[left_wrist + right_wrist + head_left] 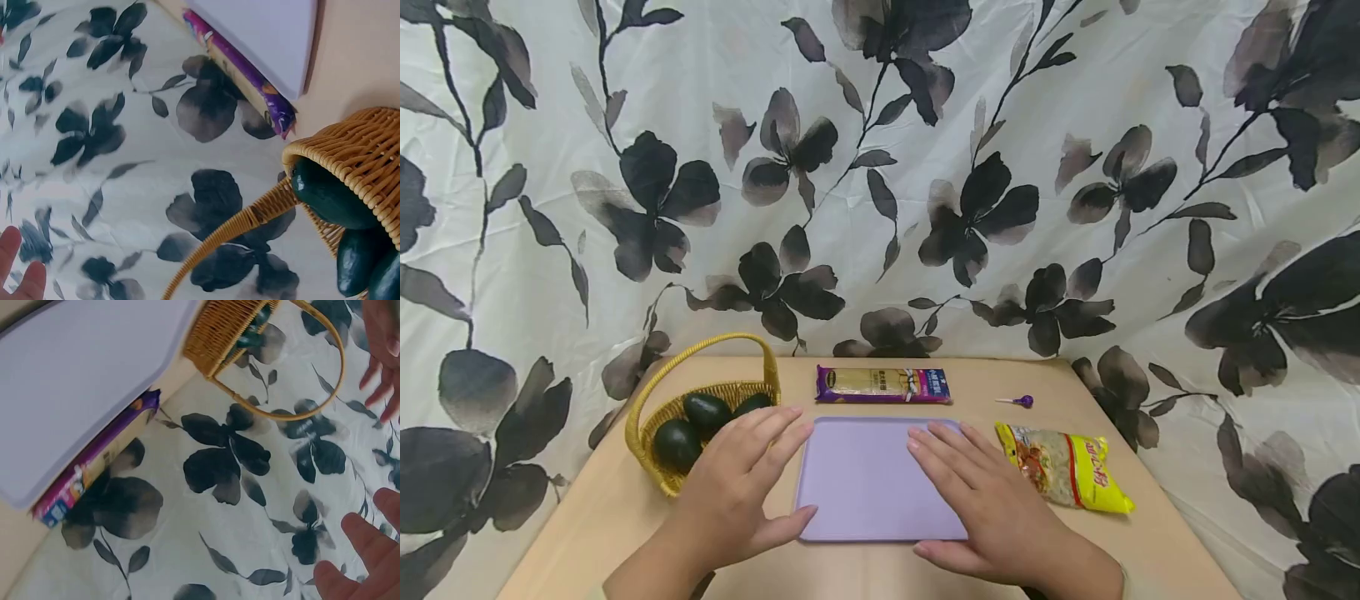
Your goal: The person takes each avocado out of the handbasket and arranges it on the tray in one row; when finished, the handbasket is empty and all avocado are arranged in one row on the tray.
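Observation:
My left hand (741,483) is held with straight fingers in front of the wicker basket (651,475) and overlaps the tray's left edge in the head view. Several dark green avocados (677,444) lie in the basket. Over the right side of the lavender tray (872,479) is my right hand (988,508), fingers extended and thumb apart. Neither hand grips anything. A yellow bag of food (1063,467) lies to the right, beyond the right fingers. Only fingertips of each hand show at the edge of its own wrist view.
Behind the tray lies a long purple packet (883,386), perhaps noodles. Right of it is a small purple-headed tool (1022,402) with a thin pale tip. The basket's tall handle (700,343) arches up at the left. A floral cloth (880,208) hangs behind the table (887,571).

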Demonstrator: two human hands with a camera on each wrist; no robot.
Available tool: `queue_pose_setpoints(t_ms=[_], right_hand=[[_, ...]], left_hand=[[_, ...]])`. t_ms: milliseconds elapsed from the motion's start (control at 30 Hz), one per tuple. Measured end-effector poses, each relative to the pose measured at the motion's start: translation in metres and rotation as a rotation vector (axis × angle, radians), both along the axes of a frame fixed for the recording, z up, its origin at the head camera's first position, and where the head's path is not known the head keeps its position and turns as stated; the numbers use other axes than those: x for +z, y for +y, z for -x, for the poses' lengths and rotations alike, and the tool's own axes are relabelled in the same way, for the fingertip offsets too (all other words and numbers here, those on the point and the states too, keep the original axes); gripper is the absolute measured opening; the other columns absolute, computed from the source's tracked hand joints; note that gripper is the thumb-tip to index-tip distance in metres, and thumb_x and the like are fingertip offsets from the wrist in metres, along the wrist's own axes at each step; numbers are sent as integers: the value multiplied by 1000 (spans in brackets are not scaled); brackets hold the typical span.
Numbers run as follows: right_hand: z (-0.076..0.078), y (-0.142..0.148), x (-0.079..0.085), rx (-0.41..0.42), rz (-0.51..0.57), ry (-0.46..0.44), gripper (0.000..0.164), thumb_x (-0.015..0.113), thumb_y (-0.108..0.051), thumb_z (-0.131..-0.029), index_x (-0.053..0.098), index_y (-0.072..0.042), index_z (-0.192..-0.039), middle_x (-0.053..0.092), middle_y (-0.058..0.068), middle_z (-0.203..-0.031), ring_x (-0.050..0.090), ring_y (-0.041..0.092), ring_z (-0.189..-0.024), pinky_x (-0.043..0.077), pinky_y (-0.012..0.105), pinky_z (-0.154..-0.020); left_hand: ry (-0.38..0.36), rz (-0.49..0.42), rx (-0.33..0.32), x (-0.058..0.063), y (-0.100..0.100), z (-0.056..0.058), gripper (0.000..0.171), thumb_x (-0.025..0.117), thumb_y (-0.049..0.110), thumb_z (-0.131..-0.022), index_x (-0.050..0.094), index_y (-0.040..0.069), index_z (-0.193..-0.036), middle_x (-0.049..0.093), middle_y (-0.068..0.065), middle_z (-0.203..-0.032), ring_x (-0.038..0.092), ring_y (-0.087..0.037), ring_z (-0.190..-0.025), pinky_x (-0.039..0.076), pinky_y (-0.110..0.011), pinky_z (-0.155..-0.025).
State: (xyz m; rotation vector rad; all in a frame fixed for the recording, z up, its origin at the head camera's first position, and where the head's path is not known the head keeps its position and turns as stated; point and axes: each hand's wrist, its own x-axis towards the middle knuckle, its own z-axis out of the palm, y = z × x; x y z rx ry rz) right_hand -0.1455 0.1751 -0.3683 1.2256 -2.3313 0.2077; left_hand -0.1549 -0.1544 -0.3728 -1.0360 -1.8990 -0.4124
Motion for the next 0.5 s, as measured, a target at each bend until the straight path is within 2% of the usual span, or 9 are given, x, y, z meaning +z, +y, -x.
queue_pose_setpoints(t_ms=[133, 267, 500], right_hand=[[4, -6, -4, 14, 87, -39, 95, 63, -62, -81, 26, -12, -152, 31, 0, -155, 33, 18, -140, 22, 42, -122], [10, -14, -8, 17, 173, -82, 95, 66, -59, -80, 26, -11, -152, 36, 0, -153, 36, 15, -138, 24, 34, -122], [18, -30, -14, 47, 247, -121, 94, 68, -56, -81, 27, -10, -151, 35, -1, -152, 38, 17, -136, 35, 34, -117]], left_hand=[[-50, -86, 43, -1, -8, 2, 81, 70, 56, -75, 55, -2, -131, 54, -18, -133, 50, -35, -118, 32, -32, -117], [-76, -155, 80, -3, -15, 6, 81, 66, 56, -78, 53, -4, -131, 53, -20, -133, 48, -35, -119, 29, -28, -118], [-84, -234, 175, -9, -30, 12, 83, 64, 59, -79, 52, -3, -132, 53, -19, -132, 47, -35, -119, 28, -24, -117]])
